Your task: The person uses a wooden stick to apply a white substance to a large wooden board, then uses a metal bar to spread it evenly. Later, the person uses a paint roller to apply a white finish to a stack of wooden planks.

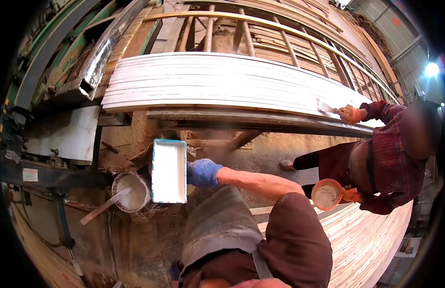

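Observation:
My right hand [203, 173], in a blue glove, is closed at the right side of a rectangular white tray [155, 170] with a blue-marked rim. White fills the tray's inside; whether it is liquid cannot be told in the glare. Just left of the tray stands a bucket [146, 192] of whitish paste, with a flat wooden stick [100, 212] leaning out of it. A small dark blue patch [175, 270] at the lower edge may be my left hand; its fingers are hidden.
White-coated boards [208, 79] lie side by side on a rack ahead. At right, a co-worker's orange-gloved hand [350, 114] holds a brush [324, 106] on them; the other holds an orange bowl [326, 195]. Metal machinery [64, 176] stands left; bare boards [366, 235] lie lower right.

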Tool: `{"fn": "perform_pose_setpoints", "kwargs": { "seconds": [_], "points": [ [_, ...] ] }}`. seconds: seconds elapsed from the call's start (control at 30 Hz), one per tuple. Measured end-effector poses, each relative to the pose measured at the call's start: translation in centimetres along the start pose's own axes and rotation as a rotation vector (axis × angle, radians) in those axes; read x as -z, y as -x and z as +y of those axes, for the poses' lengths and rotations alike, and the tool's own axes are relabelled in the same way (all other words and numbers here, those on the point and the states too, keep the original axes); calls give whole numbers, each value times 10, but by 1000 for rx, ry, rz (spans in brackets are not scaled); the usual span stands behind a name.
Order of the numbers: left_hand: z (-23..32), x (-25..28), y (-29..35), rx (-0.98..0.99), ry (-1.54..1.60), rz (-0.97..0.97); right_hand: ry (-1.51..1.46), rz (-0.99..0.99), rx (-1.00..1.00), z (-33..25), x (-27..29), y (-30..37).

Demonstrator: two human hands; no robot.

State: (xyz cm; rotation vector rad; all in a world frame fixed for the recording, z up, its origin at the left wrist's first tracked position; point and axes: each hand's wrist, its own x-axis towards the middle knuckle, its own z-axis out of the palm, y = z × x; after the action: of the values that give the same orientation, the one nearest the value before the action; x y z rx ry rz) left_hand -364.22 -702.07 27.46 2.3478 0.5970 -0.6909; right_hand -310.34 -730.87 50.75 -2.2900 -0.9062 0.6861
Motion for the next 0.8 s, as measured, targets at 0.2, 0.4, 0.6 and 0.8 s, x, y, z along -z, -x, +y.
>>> {"fn": "perform_pose_setpoints", "kwargs": {
  "seconds": [0.2,0.4,0.6,0.8],
  "points": [
    [93,-28,-90,238,892,117,-33,139,47,21,99,64],
    [211,-69,-116,-17,739,22,-74,244,-106,93,204,170],
    [301,-95,-121,119,512,47,-5,353,-163,180,286,218],
    [369,-116,-167,85,384,9,32,467,-115,299,354,258]
  ]
}}
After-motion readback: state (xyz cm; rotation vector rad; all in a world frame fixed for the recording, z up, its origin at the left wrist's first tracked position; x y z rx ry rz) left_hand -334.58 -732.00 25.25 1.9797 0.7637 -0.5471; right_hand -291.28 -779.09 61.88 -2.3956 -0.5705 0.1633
